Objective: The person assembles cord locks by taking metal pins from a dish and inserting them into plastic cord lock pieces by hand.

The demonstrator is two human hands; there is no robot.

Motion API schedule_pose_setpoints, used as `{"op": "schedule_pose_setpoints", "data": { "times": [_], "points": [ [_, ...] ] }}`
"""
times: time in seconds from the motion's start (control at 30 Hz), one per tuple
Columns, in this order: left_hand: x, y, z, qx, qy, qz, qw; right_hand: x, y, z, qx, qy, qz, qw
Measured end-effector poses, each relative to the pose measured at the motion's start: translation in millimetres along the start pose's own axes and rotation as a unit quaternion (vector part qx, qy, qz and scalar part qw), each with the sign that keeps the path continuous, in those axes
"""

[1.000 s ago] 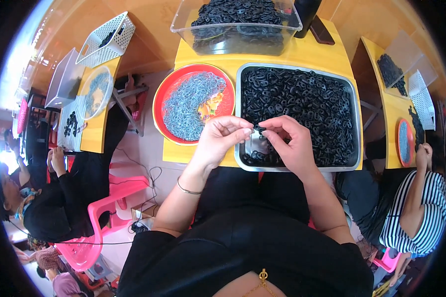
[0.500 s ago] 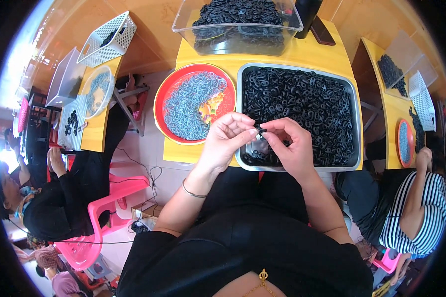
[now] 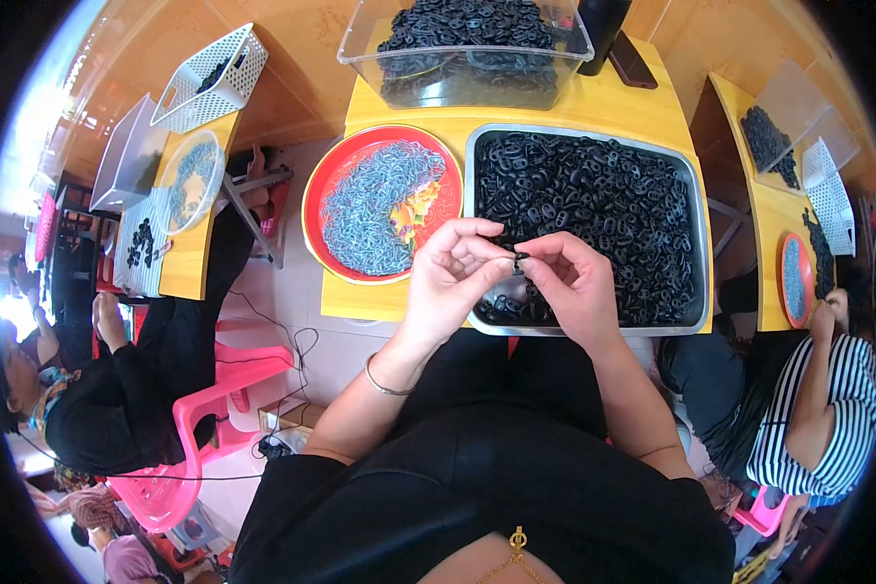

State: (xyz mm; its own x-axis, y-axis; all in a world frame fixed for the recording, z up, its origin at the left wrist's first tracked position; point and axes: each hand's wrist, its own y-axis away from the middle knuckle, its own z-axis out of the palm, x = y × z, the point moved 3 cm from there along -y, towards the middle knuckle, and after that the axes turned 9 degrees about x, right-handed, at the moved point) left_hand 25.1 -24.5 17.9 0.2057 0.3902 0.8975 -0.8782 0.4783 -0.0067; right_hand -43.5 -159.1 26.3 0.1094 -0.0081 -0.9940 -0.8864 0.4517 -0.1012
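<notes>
Both my hands meet over the near left corner of a steel tray (image 3: 703, 243) full of small black plastic pieces with holes (image 3: 594, 214). Between the fingertips is one small black plastic piece (image 3: 520, 259), mostly covered by the fingers. My left hand (image 3: 457, 268) pinches it from the left with thumb and forefinger, the other fingers curled. My right hand (image 3: 576, 282) pinches it from the right the same way. Left of the tray, a red round plate (image 3: 313, 209) bears a heap of thin silvery-blue metal pieces (image 3: 370, 219), perhaps little springs.
A clear plastic bin (image 3: 457, 90) of black pieces stands at the back of the yellow table (image 3: 399, 304), with a dark phone (image 3: 633, 63) to its right. Side tables hold a white basket (image 3: 214, 83) and a small red dish (image 3: 796, 280). People sit on both sides; a pink chair (image 3: 190, 438) is at left.
My fingertips have closed more tightly around the small black piece, and my left hand has shifted slightly right. The striped-sleeved person's hands at right have also moved.
</notes>
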Motion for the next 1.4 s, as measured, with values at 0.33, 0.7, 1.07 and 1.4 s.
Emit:
{"op": "schedule_pose_setpoints", "data": {
  "times": [0.33,0.7,1.07,1.4],
  "points": [
    [-4.6,3.7,6.9,-0.222,-0.507,0.196,0.809,2.6,-2.8,-18.2,0.023,-0.072,0.026,0.997],
    [-31.5,-11.9,14.3,-0.300,-0.620,0.149,0.710,1.4,1.0,-21.3,-0.013,-0.059,0.041,0.997],
    [-10.5,-20.1,10.4,-0.230,-0.445,0.046,0.864,10.0,8.1,-33.5,-0.019,-0.020,0.068,0.997],
    [-16.5,-11.0,-8.0,-0.056,0.100,-0.184,0.976,9.7,11.0,-19.8,-0.021,-0.092,0.065,0.993]
  ]
}}
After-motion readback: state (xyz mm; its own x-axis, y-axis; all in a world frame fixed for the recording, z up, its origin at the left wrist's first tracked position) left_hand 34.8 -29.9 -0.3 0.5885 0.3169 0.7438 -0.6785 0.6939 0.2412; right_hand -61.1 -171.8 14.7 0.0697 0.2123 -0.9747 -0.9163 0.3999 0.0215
